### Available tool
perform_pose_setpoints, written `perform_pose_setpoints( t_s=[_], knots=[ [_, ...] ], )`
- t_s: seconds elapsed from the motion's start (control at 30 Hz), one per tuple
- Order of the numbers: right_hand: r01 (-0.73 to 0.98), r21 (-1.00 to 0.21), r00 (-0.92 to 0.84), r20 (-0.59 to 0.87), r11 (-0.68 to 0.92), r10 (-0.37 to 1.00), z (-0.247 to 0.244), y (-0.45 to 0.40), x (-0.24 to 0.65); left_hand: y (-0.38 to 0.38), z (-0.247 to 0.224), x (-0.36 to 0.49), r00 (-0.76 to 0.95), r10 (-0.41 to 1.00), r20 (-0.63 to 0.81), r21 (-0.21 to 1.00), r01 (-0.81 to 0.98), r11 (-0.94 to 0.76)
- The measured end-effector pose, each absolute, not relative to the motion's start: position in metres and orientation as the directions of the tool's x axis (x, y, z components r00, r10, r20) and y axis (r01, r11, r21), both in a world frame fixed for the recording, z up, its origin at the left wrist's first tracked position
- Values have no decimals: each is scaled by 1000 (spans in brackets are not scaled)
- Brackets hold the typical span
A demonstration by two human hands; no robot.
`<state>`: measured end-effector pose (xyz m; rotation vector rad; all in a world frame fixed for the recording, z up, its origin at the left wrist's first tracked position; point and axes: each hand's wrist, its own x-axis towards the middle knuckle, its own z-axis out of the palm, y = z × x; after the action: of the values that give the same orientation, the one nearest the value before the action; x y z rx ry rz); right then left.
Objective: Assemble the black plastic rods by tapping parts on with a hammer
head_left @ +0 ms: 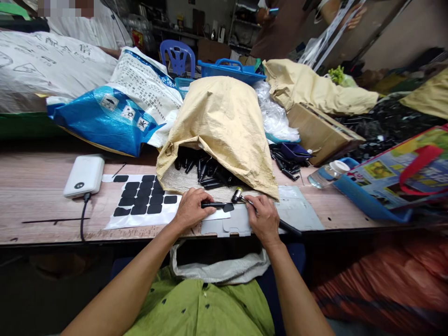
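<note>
My left hand (pixel 193 208) is closed on a slim black pen-like piece (pixel 214 205), whose right end meets a small dark patch (pixel 228 207). In my right hand (pixel 263 217) is a small hammer (pixel 238 195), its head pointing up and left, its black handle passing out below my palm. The two hands are apart, over a grey board (pixel 301 210). Behind them, a beige sack (pixel 224 112) lies open toward me with several black pieces (pixel 206 170) in its mouth. To the left, a white sheet (pixel 112 221) carries rows of black rounded stickers (pixel 141 203).
A white power bank (pixel 84 175) with a black cable sits at the left. Blue-white sacks (pixel 115 102) stand behind it. At the right are a clear bottle (pixel 327 174), a blue tray (pixel 374 205) and a cardboard box (pixel 315 126). Other people are beyond the table.
</note>
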<state>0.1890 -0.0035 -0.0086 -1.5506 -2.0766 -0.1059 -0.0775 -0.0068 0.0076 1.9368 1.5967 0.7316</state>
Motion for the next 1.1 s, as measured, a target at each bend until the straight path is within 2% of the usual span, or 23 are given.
perform_pose_setpoints(
  t_s=[1.1],
  knots=[
    [910, -244, -192, 465, 334, 864, -7, -4, 187, -8, 5, -79, 176, 979, 101, 690, 697, -196]
  ],
)
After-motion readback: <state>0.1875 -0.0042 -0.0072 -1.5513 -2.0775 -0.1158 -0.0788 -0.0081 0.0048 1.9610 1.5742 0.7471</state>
